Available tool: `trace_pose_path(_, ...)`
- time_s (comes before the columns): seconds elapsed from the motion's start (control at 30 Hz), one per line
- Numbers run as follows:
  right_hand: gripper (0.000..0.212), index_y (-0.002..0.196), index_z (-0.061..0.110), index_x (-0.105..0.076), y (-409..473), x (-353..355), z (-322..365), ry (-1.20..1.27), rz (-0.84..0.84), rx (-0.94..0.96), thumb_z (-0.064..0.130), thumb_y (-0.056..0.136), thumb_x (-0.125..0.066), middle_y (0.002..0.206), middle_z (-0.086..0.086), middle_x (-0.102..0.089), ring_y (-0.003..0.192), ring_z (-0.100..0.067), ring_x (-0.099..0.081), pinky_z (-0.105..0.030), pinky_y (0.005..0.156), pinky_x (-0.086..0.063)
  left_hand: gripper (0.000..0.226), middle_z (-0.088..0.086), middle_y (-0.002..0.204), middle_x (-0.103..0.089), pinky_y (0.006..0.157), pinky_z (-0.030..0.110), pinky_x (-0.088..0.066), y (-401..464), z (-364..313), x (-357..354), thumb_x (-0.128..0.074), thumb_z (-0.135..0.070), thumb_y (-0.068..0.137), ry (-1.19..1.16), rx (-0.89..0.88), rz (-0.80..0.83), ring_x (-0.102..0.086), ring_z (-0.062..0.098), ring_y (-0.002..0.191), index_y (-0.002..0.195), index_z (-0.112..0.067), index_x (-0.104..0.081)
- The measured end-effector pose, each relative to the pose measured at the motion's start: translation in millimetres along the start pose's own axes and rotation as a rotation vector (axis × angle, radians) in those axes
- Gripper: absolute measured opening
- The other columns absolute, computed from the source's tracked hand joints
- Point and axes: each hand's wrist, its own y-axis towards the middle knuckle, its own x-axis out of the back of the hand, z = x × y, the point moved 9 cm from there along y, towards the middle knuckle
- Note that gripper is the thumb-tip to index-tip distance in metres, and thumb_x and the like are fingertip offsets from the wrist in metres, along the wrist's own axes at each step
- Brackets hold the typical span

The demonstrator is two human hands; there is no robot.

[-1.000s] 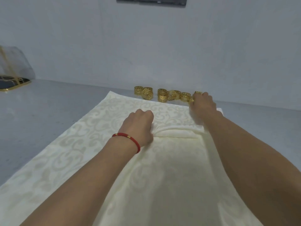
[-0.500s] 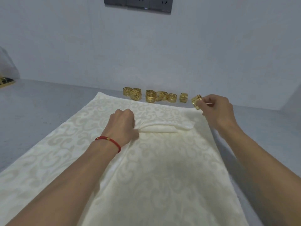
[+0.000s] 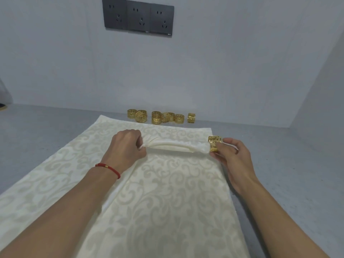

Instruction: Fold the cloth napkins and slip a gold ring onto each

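A rolled cream napkin (image 3: 173, 147) lies crosswise on a large cream patterned cloth (image 3: 158, 192). My left hand (image 3: 126, 146) grips the roll's left end in a fist. My right hand (image 3: 229, 155) pinches a gold ring (image 3: 214, 143) at the roll's right end, where the cloth tip touches the ring's opening. Several more gold rings (image 3: 158, 117) stand in a row by the wall, beyond the cloth.
The grey tabletop (image 3: 37, 131) extends to the left and right of the cloth. A white wall with a dark socket panel (image 3: 138, 16) rises close behind the rings. A dark object shows at the far left edge.
My right hand picked one ring from the row and brought it down to the roll's right end. My left hand lifted and tightened the roll's left end. The view tilted up.
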Motion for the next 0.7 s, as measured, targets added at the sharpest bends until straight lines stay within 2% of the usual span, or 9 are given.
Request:
trace_pose_path(0.23,0.037,0.123,0.013,-0.062,-4.2,-14.9,-0.4,-0.075,0.153,0.023,0.003,0.089,-0.073,0.11,-0.017,-0.074,0.1,-0.03,-0.075,-0.052,0.099,-0.057,0.025,-0.002,0.067,-0.061,0.062,0.035,-0.044,-0.1,6.5,0.9,-0.079,-0.009,0.066,-0.03,-0.027,-0.053,-0.055,0.022,0.065,0.064,-0.014,-0.054)
trace_pose_path(0.33,0.043,0.127,0.02,-0.062,-9.6,-25.1,0.5,-0.113,0.246,0.044,0.003,0.09,-0.074,0.101,-0.025,-0.064,0.107,-0.036,-0.071,-0.047,0.101,-0.056,0.025,-0.003,0.066,-0.06,0.061,0.032,-0.039,0.1,7.0,-0.1,-0.079,-0.009,0.066,-0.021,-0.038,-0.061,-0.054,0.021,0.064,0.065,-0.014,-0.054)
trace_pose_path(0.37,0.046,0.129,0.024,-0.062,-12.1,-28.5,2.2,-0.144,0.283,0.06,0.004,0.09,-0.074,0.099,-0.029,-0.059,0.105,-0.037,-0.071,-0.045,0.101,-0.056,0.026,-0.003,0.067,-0.06,0.061,0.032,-0.038,0.2,6.6,-0.8,-0.079,-0.01,0.067,-0.023,-0.043,-0.06,-0.054,0.021,0.064,0.064,-0.015,-0.053)
trace_pose_path(0.43,0.05,0.127,0.037,-0.064,-15.9,-33.1,6.6,-0.277,0.328,0.114,0.008,0.088,-0.077,0.106,-0.034,-0.058,0.086,-0.031,-0.066,-0.039,0.093,-0.058,0.029,-0.003,0.068,-0.061,0.061,0.031,-0.038,-0.7,5.2,-1.7,-0.079,-0.01,0.067,-0.026,-0.054,-0.06,-0.054,0.02,0.064,0.064,-0.018,-0.051)
trace_pose_path(0.47,0.05,0.124,0.041,-0.066,-17.8,-34.6,8.8,-0.357,0.338,0.145,0.009,0.087,-0.078,0.101,-0.029,-0.062,0.075,-0.023,-0.058,-0.033,0.081,-0.056,0.03,-0.002,0.069,-0.061,0.061,0.032,-0.04,-1.2,4.4,-1.6,-0.079,-0.01,0.067,-0.029,-0.06,-0.062,-0.054,0.021,0.064,0.064,-0.018,-0.05)
trace_pose_path(0.53,0.048,0.118,0.042,-0.071,-21.0,-38.6,13.9,-0.473,0.354,0.21,0.01,0.084,-0.081,0.081,0.0,-0.067,0.061,-0.008,-0.049,-0.026,0.066,-0.048,0.032,-0.001,0.07,-0.062,0.063,0.034,-0.044,-2.1,1.2,-1.8,-0.079,-0.009,0.067,-0.038,-0.076,-0.06,-0.055,0.022,0.064,0.063,-0.02,-0.049)
trace_pose_path(0.6,0.045,0.115,0.041,-0.074,-23.6,-42.5,19.7,-0.587,0.361,0.312,0.015,0.08,-0.086,0.099,0.021,-0.072,0.073,0.001,-0.061,-0.029,0.076,-0.052,0.033,-0.001,0.07,-0.063,0.063,0.033,-0.045,-2.5,-1.3,-2.3,-0.079,-0.009,0.067,-0.036,-0.092,-0.052,-0.055,0.021,0.064,0.063,-0.02,-0.049)
trace_pose_path(0.67,0.046,0.112,0.04,-0.075,-27.0,-44.5,23.4,-0.677,0.361,0.382,0.02,0.074,-0.091,0.112,0.026,-0.07,0.101,0.002,-0.065,-0.028,0.093,-0.051,0.032,-0.002,0.069,-0.062,0.063,0.033,-0.045,-2.7,-1.7,-2.9,-0.079,-0.009,0.066,-0.033,-0.104,-0.048,-0.054,0.02,0.063,0.064,-0.02,-0.049)
trace_pose_path(0.7,0.047,0.11,0.04,-0.075,-27.7,-44.1,25.4,-0.702,0.356,0.4,0.022,0.071,-0.093,0.112,0.029,-0.069,0.107,0.002,-0.064,-0.025,0.096,-0.048,0.032,-0.002,0.069,-0.061,0.063,0.034,-0.045,-2.8,-1.5,-3.0,-0.079,-0.008,0.066,-0.037,-0.108,-0.05,-0.054,0.02,0.063,0.064,-0.019,-0.05)
